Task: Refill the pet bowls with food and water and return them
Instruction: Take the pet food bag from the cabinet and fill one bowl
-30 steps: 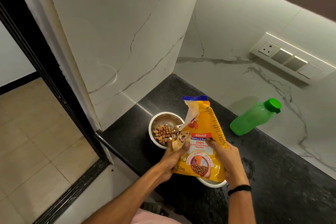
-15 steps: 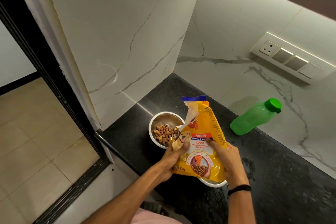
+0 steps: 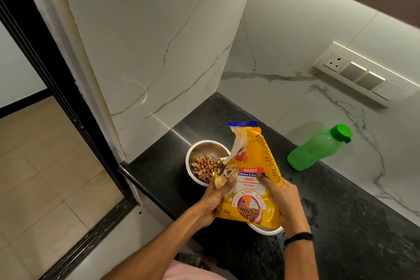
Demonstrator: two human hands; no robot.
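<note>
i judge the food bag (image 3: pixel 252 179) soft and light, both hands (image 3: pixel 214 198) (image 3: pixel 287 202) clenched on its lower sides near the counter's (image 3: pixel 341 234) front edge.

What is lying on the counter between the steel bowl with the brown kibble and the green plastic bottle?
In the head view, the upright yellow pet-food bag stands between the steel kibble bowl and the green plastic bottle; beyond it, only bare black counter.

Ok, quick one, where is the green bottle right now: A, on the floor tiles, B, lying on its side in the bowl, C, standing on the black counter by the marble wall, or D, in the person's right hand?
C: the green bottle stands capped on the black counter against the marble wall, while both hands hold the food bag.
</note>
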